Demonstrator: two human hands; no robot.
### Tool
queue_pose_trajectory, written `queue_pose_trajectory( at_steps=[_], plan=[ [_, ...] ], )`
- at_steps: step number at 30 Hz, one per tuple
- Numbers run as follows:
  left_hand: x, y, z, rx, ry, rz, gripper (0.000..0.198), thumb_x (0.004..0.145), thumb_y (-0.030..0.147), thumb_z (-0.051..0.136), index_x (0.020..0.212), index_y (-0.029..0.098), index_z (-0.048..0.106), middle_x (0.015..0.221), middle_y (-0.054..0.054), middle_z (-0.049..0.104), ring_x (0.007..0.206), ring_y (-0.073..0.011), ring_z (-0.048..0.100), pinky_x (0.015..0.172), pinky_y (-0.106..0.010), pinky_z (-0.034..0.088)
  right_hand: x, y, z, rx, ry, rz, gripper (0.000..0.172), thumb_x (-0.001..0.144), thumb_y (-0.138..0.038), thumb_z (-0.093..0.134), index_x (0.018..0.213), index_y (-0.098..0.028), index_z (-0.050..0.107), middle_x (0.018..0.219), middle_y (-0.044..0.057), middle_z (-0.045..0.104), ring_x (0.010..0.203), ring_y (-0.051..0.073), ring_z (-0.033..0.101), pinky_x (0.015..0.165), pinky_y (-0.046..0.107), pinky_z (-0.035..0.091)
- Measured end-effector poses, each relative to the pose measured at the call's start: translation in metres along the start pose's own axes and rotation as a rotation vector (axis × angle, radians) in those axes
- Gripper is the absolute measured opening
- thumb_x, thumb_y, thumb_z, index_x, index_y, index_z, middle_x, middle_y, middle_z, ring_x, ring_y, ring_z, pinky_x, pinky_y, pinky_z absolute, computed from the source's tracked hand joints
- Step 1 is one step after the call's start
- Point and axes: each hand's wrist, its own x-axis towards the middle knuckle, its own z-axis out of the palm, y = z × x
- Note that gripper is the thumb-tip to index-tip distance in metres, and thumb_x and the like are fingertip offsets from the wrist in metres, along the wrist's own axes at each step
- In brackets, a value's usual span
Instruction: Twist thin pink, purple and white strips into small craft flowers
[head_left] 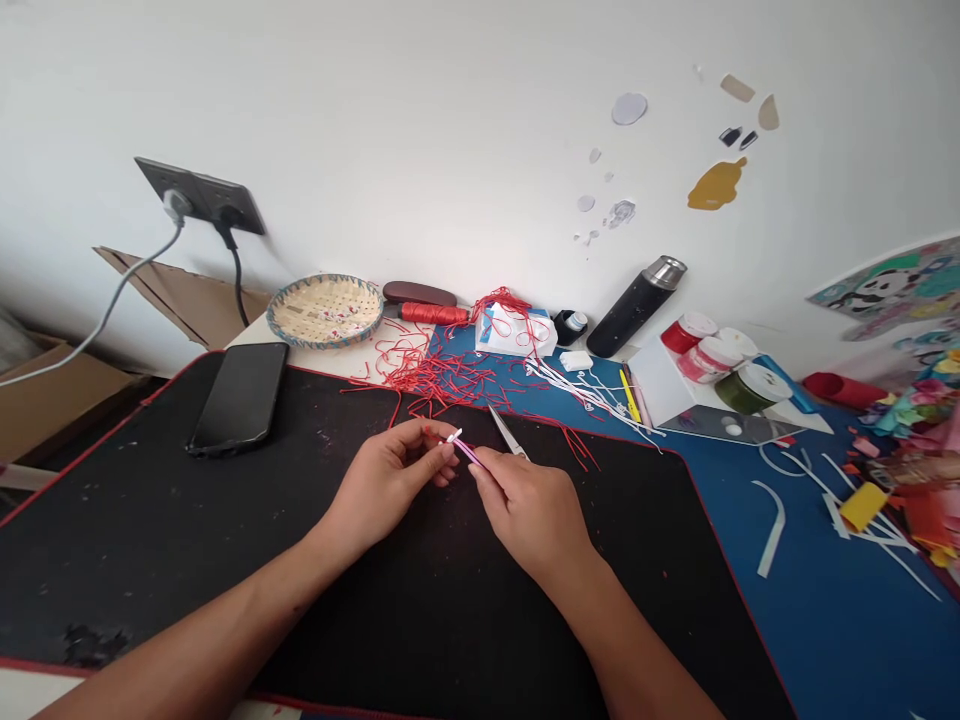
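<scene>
Above the middle of the black mat, my left hand [394,472] pinches a small white piece [454,436] between thumb and forefinger. A bit of red shows beside its fingertips. My right hand [534,505] is closed round a slim pink-purple tool [469,452], perhaps tweezers or a hook; its exact kind is too small to tell. The tool's tip meets the white piece. Just beyond my right hand lie scissors [507,432], blades pointing away and handles hidden by the hand. Cut red threads [442,378] lie heaped past both hands.
A black phone [238,398] rests on the mat at left, near a woven basket [326,312] with small white-and-red pieces. Along the wall stand a red thread spool [433,314], a tissue pack [514,331], a black thermos [636,308] and thread reels [751,388]. Paper strips [771,528] lie right.
</scene>
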Motion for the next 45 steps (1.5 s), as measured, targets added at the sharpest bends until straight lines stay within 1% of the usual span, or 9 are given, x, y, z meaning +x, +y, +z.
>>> queue_pose_trajectory(
  at_steps=[7, 13, 18, 24, 30, 34, 41, 43, 45],
  plan=[
    [0.001, -0.001, 0.006, -0.066, 0.053, 0.022, 0.026, 0.083, 0.04, 0.078, 0.097, 0.018, 0.076, 0.082, -0.003, 0.075, 0.069, -0.0166, 0.069, 0.068, -0.028, 0.06, 0.0, -0.01, 0.001, 0.184, -0.076, 0.095, 0.026, 0.104, -0.028, 0.05, 0.1, -0.022, 0.075, 0.081, 0.003, 0.078, 0.068, 0.017, 0.071, 0.061, 0.026, 0.038],
    [0.001, -0.003, 0.008, -0.1, 0.093, -0.009, 0.031, 0.08, 0.042, 0.082, 0.095, 0.017, 0.075, 0.078, -0.002, 0.074, 0.066, -0.0163, 0.069, 0.064, -0.027, 0.059, 0.001, -0.018, 0.005, 0.386, -0.163, 0.25, 0.029, 0.104, -0.031, 0.049, 0.093, -0.021, 0.074, 0.066, 0.0, 0.072, 0.052, 0.014, 0.065, 0.054, 0.023, 0.039],
    [0.003, -0.004, 0.007, -0.128, 0.09, -0.027, 0.033, 0.077, 0.044, 0.085, 0.094, 0.017, 0.075, 0.079, -0.003, 0.074, 0.065, -0.0167, 0.069, 0.062, -0.028, 0.058, 0.002, -0.018, 0.009, 0.492, -0.208, 0.288, 0.031, 0.106, -0.034, 0.046, 0.095, -0.021, 0.072, 0.06, -0.003, 0.068, 0.049, 0.012, 0.064, 0.054, 0.022, 0.04],
    [0.005, -0.003, -0.003, -0.058, 0.007, -0.053, 0.034, 0.08, 0.044, 0.081, 0.096, 0.016, 0.073, 0.075, -0.003, 0.074, 0.064, -0.0162, 0.066, 0.062, -0.028, 0.056, 0.002, -0.008, 0.003, 0.291, -0.109, 0.14, 0.023, 0.103, -0.026, 0.052, 0.106, -0.024, 0.075, 0.087, 0.002, 0.078, 0.074, 0.017, 0.07, 0.066, 0.025, 0.042],
    [0.005, 0.0, -0.009, 0.058, -0.064, -0.04, 0.033, 0.084, 0.045, 0.075, 0.101, 0.016, 0.071, 0.077, -0.002, 0.071, 0.065, -0.0166, 0.065, 0.061, -0.029, 0.055, 0.002, 0.0, 0.002, 0.096, -0.095, 0.081, 0.027, 0.106, -0.03, 0.048, 0.106, -0.024, 0.075, 0.084, 0.003, 0.074, 0.074, 0.018, 0.069, 0.065, 0.027, 0.038],
    [0.006, 0.003, -0.012, 0.125, -0.114, -0.045, 0.031, 0.086, 0.043, 0.071, 0.102, 0.017, 0.07, 0.077, -0.001, 0.069, 0.066, -0.0161, 0.064, 0.062, -0.028, 0.054, 0.002, 0.002, 0.001, -0.007, -0.118, 0.047, 0.026, 0.107, -0.029, 0.049, 0.106, -0.024, 0.074, 0.083, 0.003, 0.072, 0.073, 0.018, 0.068, 0.061, 0.029, 0.034],
    [0.011, 0.005, -0.027, 0.233, -0.299, -0.172, 0.028, 0.087, 0.042, 0.071, 0.1, 0.017, 0.072, 0.075, 0.001, 0.067, 0.06, -0.0141, 0.062, 0.06, -0.026, 0.054, 0.003, 0.005, -0.002, -0.134, -0.214, -0.029, 0.023, 0.107, -0.028, 0.052, 0.112, -0.028, 0.074, 0.085, 0.001, 0.071, 0.072, 0.016, 0.065, 0.058, 0.03, 0.028],
    [0.011, 0.006, -0.029, 0.22, -0.303, -0.171, 0.027, 0.086, 0.042, 0.072, 0.098, 0.018, 0.073, 0.074, 0.001, 0.067, 0.06, -0.0144, 0.063, 0.06, -0.026, 0.054, 0.004, 0.006, -0.003, -0.141, -0.217, -0.039, 0.024, 0.107, -0.028, 0.05, 0.113, -0.028, 0.073, 0.085, 0.001, 0.071, 0.072, 0.016, 0.065, 0.057, 0.03, 0.028],
    [0.01, 0.007, -0.027, 0.163, -0.268, -0.139, 0.028, 0.085, 0.042, 0.074, 0.098, 0.018, 0.074, 0.073, -0.001, 0.068, 0.06, -0.0151, 0.064, 0.059, -0.027, 0.055, 0.004, 0.006, -0.005, -0.136, -0.205, -0.038, 0.025, 0.108, -0.028, 0.049, 0.114, -0.027, 0.073, 0.085, 0.002, 0.071, 0.072, 0.016, 0.065, 0.057, 0.03, 0.028]
  ],
)
